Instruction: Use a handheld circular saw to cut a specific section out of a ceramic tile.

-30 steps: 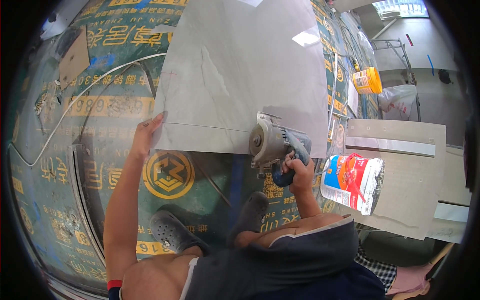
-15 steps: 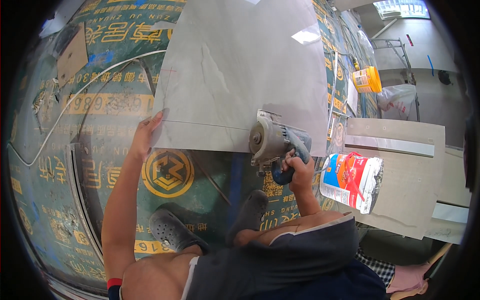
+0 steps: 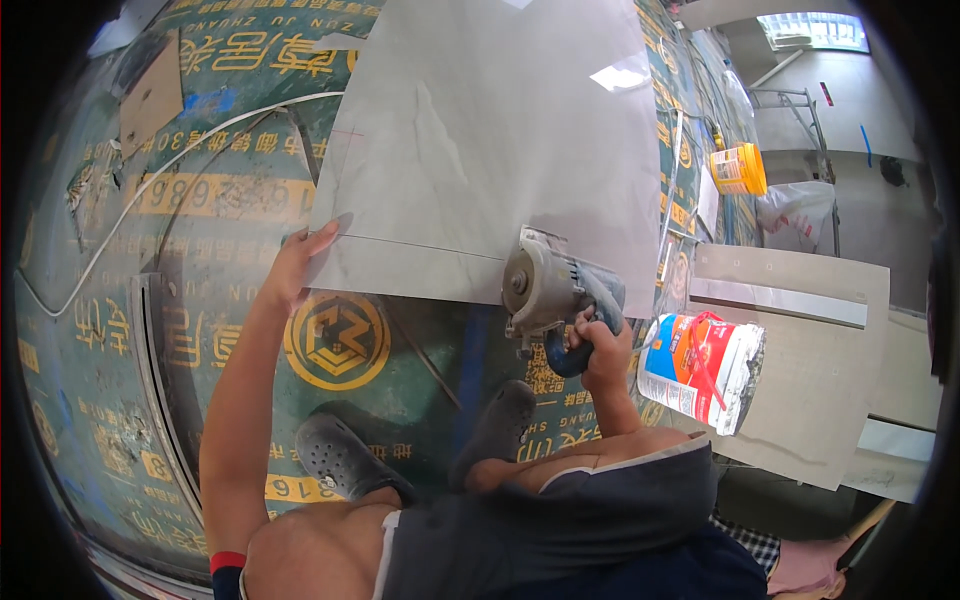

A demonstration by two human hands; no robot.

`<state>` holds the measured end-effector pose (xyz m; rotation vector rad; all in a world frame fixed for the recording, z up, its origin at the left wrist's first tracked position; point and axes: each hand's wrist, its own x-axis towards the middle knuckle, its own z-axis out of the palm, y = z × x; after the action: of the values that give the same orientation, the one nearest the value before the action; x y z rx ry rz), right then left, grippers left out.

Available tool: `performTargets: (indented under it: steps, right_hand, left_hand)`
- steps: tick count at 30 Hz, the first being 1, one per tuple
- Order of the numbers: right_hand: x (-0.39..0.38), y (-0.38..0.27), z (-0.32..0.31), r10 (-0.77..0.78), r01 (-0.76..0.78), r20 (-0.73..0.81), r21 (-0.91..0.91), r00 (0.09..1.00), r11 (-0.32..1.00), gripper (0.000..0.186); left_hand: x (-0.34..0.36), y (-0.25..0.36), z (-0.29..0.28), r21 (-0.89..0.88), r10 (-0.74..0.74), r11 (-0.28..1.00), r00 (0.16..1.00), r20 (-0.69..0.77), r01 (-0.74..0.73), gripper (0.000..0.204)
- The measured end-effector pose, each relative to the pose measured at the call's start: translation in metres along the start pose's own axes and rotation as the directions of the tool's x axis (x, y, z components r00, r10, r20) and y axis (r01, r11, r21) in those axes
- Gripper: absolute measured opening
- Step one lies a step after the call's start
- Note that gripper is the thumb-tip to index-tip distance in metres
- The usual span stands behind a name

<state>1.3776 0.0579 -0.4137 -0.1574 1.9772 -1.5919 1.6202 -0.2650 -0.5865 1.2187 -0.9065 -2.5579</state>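
A large grey, glossy tile (image 3: pixel 480 150) with faint veining lies before me, its near edge reaching out over the floor in front of my feet. A thin dark line (image 3: pixel 420 247) crosses it close to that edge. My left hand (image 3: pixel 305 258) grips the tile's near left corner, thumb on top and the other fingers mostly hidden below. In my right hand (image 3: pixel 603 350) is a handheld tile saw (image 3: pixel 545 285), fingers wrapped round its dark handle. The saw rests over the tile's near edge, at the right end of the visible line. Where its blade meets the tile is hidden.
Green printed floor sheeting (image 3: pixel 230 330) lies below, with a pale cable (image 3: pixel 130 215) and a metal channel (image 3: pixel 160 370) at left. At right are a white bucket (image 3: pixel 700 370), a yellow bucket (image 3: pixel 738 170) and flat boards (image 3: pixel 800 400). My grey clogs (image 3: pixel 345 455) stand near the tile.
The whole view has shifted and tilted slightly. Both hands keep their holds, and the saw sits at nearly the same spot on the tile.
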Motion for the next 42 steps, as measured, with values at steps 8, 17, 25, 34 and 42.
performTargets:
  steps: [8,17,25,34,42]
  right_hand:
    - [-0.003,-0.004,0.000,0.015,-0.016,-0.009,-0.068,1.000,0.998,0.019]
    - [-0.007,-0.005,-0.001,0.032,-0.033,-0.004,-0.078,0.999,0.996,0.019]
    - [-0.011,-0.006,-0.003,0.049,-0.050,-0.004,-0.073,0.999,0.996,0.019]
    - [-0.019,-0.008,-0.006,0.098,-0.097,0.011,-0.054,0.995,0.994,0.019]
    - [-0.023,-0.005,-0.007,0.124,-0.124,0.007,-0.030,0.992,0.992,0.019]
  left_hand:
    - [-0.005,0.008,0.006,0.036,-0.015,0.999,0.999,0.034,0.014,0.067]
    - [-0.010,0.013,0.010,0.052,-0.008,0.999,0.999,0.041,0.006,0.061]
    - [-0.015,0.020,0.016,0.099,-0.032,0.995,0.999,0.043,0.028,0.060]
    - [0.001,0.011,0.001,0.100,-0.009,0.995,0.995,0.101,-0.001,0.054]
    - [-0.002,0.009,0.000,0.140,-0.013,0.990,0.996,0.093,0.000,0.054]
